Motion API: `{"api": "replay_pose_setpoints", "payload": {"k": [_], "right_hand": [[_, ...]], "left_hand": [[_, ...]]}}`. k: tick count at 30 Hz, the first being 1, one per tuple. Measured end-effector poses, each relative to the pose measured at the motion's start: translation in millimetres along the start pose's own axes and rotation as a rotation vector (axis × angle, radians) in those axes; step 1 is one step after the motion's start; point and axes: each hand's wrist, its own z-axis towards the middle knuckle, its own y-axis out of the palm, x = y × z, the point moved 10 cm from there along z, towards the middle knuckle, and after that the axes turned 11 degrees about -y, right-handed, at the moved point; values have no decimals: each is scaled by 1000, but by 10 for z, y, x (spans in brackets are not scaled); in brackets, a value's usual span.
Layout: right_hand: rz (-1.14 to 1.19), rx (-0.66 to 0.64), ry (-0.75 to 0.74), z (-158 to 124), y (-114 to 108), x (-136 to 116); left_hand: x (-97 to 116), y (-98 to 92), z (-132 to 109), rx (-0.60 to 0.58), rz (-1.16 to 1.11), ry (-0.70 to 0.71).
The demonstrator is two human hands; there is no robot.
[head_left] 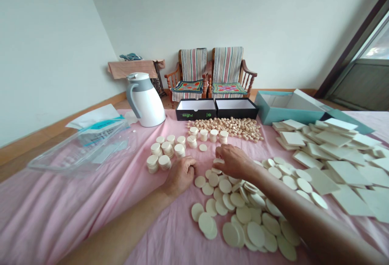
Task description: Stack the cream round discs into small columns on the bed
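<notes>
My left hand [181,176] rests on the pink cloth as a loose fist, with no object showing in it. It lies just right of and nearer than several short stacks of round wooden discs [164,161]. My right hand [233,160] reaches over the far edge of a loose heap of discs [240,212]. Its fingers are bent down and closed around a pale wooden disc [218,161]; the fingertips are partly hidden. A single disc [203,148] lies flat between the stacks and my right hand. More stacks [213,135] stand in a row beyond it.
Small wooden pieces [231,127] are spread before two black boxes [196,115]. Square wooden tiles [331,147] are heaped at right, near a teal box [288,109]. A white jug [148,103] and a clear plastic container [79,151] stand at left. Two chairs [227,66] are behind.
</notes>
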Motion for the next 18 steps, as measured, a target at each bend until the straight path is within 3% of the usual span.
{"api": "replay_pose_setpoints", "payload": {"k": [6,12,18], "right_hand": [[37,0,-86,73,14,-71],[37,93,-212,438,-96,-149],[9,48,-288,609,15,-221]], "left_hand": [[-11,19,0,-11,-28,1],[-33,13,1,11,-23,-6],[-7,7,-10,-6,-15,-5]]}}
